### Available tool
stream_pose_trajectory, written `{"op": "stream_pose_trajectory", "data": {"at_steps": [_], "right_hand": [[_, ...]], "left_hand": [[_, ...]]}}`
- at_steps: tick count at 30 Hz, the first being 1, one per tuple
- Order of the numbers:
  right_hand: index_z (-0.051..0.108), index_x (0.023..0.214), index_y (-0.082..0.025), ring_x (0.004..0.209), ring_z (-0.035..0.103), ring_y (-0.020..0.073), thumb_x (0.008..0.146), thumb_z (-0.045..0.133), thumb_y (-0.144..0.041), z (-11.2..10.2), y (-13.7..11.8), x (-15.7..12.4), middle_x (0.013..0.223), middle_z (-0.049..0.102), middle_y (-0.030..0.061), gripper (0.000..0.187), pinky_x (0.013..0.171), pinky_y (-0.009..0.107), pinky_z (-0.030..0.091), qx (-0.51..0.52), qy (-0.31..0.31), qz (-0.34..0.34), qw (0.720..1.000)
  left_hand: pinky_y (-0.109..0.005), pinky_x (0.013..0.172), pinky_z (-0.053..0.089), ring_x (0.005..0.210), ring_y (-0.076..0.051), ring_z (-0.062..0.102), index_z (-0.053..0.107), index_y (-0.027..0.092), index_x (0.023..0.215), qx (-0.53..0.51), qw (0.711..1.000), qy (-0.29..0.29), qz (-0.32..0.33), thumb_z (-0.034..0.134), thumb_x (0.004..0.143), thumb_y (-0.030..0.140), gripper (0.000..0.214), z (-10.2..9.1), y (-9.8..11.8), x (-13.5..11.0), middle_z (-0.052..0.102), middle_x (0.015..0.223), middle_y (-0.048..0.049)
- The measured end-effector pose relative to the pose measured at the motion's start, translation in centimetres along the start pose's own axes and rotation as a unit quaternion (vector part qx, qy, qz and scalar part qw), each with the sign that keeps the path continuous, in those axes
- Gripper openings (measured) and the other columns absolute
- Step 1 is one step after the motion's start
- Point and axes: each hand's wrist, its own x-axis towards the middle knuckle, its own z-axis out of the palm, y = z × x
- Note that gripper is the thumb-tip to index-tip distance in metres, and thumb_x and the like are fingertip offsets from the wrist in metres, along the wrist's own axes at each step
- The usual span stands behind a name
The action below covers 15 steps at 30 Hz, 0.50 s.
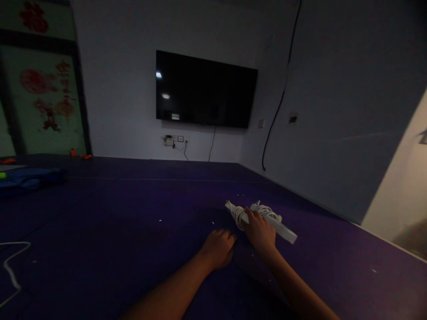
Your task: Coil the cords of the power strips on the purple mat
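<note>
Spreading across the lower view, the dark purple floor point(116, 222) carries everything; a black flat screen point(205, 89) hangs on the far wall and a pale grey side wall point(333, 133) closes in on the right. The white bar-shaped power strip point(283, 232), its white cord point(267, 210) wound round it, lies on the floor near that wall. The right hand point(260, 231) rests on it, fingers draped over; whether they clamp it I cannot tell. The left hand point(218, 249) sits just beside, fingers curled in. This looks like taking hold; lifting would need bar and loops gripped together. Open floor lies leftward.
</note>
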Motion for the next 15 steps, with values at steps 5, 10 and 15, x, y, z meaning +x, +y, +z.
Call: {"op": "stream_pose_trajectory", "data": {"at_steps": [5,10,15], "right_hand": [[0.046,0.129,-0.023,0.092,0.063,0.0249,0.090,0.041,-0.028,-0.4,0.2,0.2,0.102,0.066,0.0116,0.040,0.073,0.031,0.044,0.023,-0.016,-0.004,1.000],[0.048,0.127,-0.024,0.090,0.064,0.0261,0.089,0.044,-0.031,-0.7,0.1,0.2,0.099,0.068,0.0112,0.039,0.069,0.032,0.044,0.009,-0.041,-0.010,0.999],[0.043,0.129,-0.021,0.092,0.062,0.0280,0.087,0.047,-0.030,-0.2,-0.8,-0.4,0.100,0.067,0.0116,0.044,0.071,0.034,0.043,-0.009,-0.036,-0.036,0.999]], "left_hand": [[-0.037,0.078,0.046,0.092,-0.024,0.055,0.052,0.017,0.108,-0.008,1.000,0.003,0.000,0.042,0.084,0.024,0.027,0.0,-0.1,-0.1,0.059,0.101,-0.0096],[-0.036,0.078,0.047,0.091,-0.023,0.056,0.054,0.019,0.102,-0.018,1.000,0.003,-0.011,0.043,0.083,0.023,0.022,0.1,0.0,0.1,0.059,0.099,-0.0087],[-0.037,0.080,0.047,0.096,-0.024,0.055,0.055,0.018,0.101,-0.031,0.999,0.008,-0.033,0.041,0.084,0.023,0.022,0.4,-0.2,0.2,0.058,0.105,-0.0090]]}}
